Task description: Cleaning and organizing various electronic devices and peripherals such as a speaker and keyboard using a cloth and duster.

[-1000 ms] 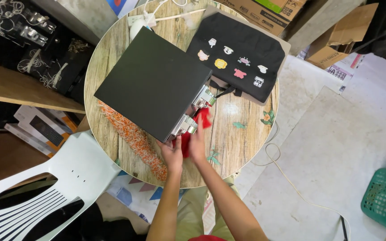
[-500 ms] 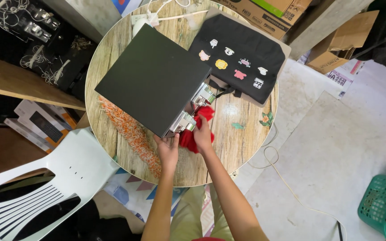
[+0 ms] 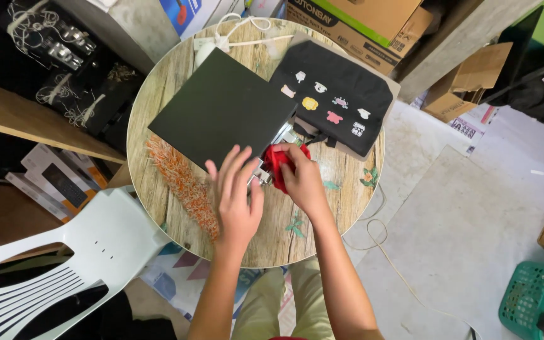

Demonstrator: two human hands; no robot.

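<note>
A flat black square box-like device (image 3: 221,110) lies on a round wooden table (image 3: 341,182). My left hand (image 3: 235,195) rests with fingers spread on the device's near corner. My right hand (image 3: 303,179) grips a red cloth (image 3: 276,165) and presses it against the metal edge (image 3: 271,157) of the device. A black fabric piece (image 3: 341,82) with several small coloured patches lies at the table's far right, touching the device.
An orange bristly strip (image 3: 184,182) lies on the table's left. A white plastic chair (image 3: 64,252) stands at the lower left. Cardboard boxes (image 3: 373,19) sit behind the table, a green basket (image 3: 530,302) at the lower right, a white cable (image 3: 385,252) on the floor.
The view has come closer. My left hand has moved up onto the device's corner and spread its fingers. My right hand keeps the red cloth against the metal edge.
</note>
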